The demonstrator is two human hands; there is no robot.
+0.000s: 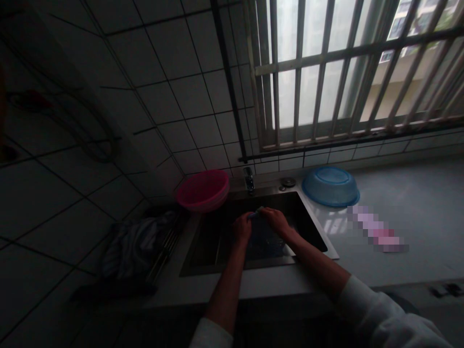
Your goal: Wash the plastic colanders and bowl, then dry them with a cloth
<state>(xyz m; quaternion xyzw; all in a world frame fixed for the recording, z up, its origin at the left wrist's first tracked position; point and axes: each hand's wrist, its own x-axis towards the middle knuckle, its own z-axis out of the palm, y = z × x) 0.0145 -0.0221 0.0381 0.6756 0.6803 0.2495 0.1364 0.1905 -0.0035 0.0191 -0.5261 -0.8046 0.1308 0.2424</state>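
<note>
Both my hands are over the steel sink (315, 227). A small, slim bluish thing with a pale greenish end (255, 213) spans the gap between them; its kind is too dim and small to make out. My left hand (242, 227) has its fingers closed around the bluish left part. On the other side, my right hand (275, 219) is closed at the greenish end. Below the hands, the dark sink basin holds something bluish (266, 244), possibly under water. The faucet (249, 181) stands just behind the hands.
A pink basin (203, 191) rests at the sink's back left corner. An upturned blue basin (331, 186) lies on the counter (416, 193) at right, near a blurred-out pinkish item (377, 229). Bundled striped cloth (134, 246) sits at left. A barred window (326, 63) is behind.
</note>
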